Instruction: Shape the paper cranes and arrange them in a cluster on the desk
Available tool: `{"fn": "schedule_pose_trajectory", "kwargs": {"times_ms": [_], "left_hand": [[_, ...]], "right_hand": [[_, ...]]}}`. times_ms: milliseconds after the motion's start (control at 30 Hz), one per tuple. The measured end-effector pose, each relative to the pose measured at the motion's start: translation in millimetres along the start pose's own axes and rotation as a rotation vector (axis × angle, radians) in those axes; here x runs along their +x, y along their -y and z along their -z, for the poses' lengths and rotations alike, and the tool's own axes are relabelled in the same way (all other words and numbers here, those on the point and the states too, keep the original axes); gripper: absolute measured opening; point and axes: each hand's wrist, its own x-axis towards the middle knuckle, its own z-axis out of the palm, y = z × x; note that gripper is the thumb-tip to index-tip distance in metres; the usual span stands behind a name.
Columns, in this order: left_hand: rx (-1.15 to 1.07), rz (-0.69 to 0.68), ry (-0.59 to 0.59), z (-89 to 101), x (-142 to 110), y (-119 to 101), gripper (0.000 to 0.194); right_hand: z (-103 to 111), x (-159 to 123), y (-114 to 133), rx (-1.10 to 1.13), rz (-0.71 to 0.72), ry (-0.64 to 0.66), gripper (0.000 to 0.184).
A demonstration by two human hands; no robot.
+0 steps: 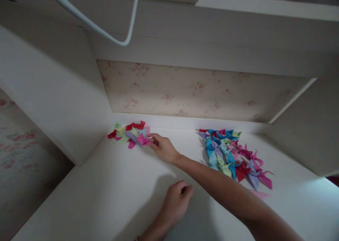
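A person's right hand [162, 148], its thumb and forefinger nearly together, pinches the edge of a bright pink folded paper [143, 139] at the near right side of a small multicolored paper cluster [127, 132] on a white desktop [111, 191]. The left hand [177, 200] is loosely curled above the desktop, nearer the camera, its thumb bent toward the forefinger around a dark gap; whether the fingertips meet cannot be told, and the inside of the palm is hidden. The left forearm is cut off at the bottom edge, where a sliver of a dark wristband [137, 238] shows, and the right forearm runs out of view at lower right, passing in front of the near side of a larger group of origami cranes [225, 151] in blue, green, red, purple and pink. Overlapping folds in the small cluster make single pieces hard to separate. The pink paper lies at the right hand's fingertips, to the picture's left of the palm, and beyond the left hand. The cranes spread well apart from it, toward the right, below a strip of floral wallpaper [182, 92].
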Motion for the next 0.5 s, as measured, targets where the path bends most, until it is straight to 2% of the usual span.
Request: {"fn": "schedule_pose_trajectory", "kwargs": {"times_ms": [67,133,233,367,500], "left_hand": [[0.029,-0.003,-0.003,-2.2,0.6,2.7,0.032],[0.035,-0.004,0.007,-3.1,0.7,3.3,0.034],[0.058,-0.003,0.010,-3.6,0.4,2.6,0.036],[0.085,-0.003,-0.008,-5.8,1.9,3.8,0.038],[0.121,0.022,-0.043,-9.7,4.1,5.7,0.040]], "right_hand": [[43.7,-30.6,-12.2,-0.005,-0.012,-0.018,0.024],[91.8,-59.6,-27.3,-0.049,-0.044,-0.084,0.022],[166.7,-98.2,-57.3,-0.239,-0.129,-0.183,0.022],[264.2,-141.0,-110.9,-0.531,-0.356,-0.335,0.026],[348.6,-180.0,-170.6,-0.789,-0.623,-0.357,0.026]]}}
